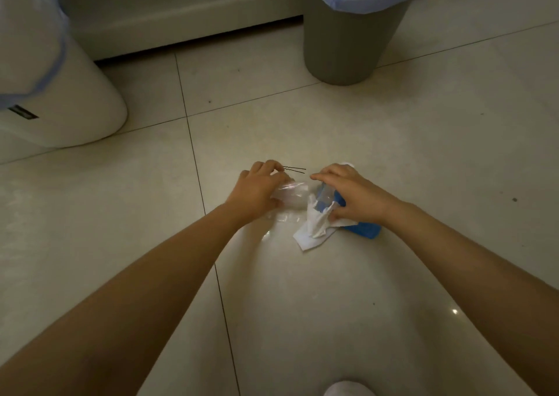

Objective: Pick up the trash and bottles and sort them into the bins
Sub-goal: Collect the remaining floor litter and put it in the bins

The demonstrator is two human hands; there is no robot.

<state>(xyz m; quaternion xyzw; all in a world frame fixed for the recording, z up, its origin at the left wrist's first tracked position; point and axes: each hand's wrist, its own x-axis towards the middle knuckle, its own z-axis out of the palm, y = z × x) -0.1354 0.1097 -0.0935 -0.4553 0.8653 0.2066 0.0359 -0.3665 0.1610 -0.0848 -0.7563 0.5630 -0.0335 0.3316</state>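
A small pile of trash lies on the tiled floor in the middle of the view. My left hand (257,188) rests on clear crumpled plastic (289,194), its fingertips pinching a thin black hairpin (295,169). My right hand (351,193) is closed over a clear bottle with a blue label (325,197) and a crumpled white tissue (314,228). A blue object (364,231) lies under my right wrist. A grey bin (348,42) with a pale blue liner stands at the back right. A white bin (60,93) with a blue-edged liner stands at the left.
A low white furniture base (181,11) runs along the back between the two bins. Dark grout lines cross the glossy floor tiles. Something white (348,389), perhaps my foot, shows at the bottom edge.
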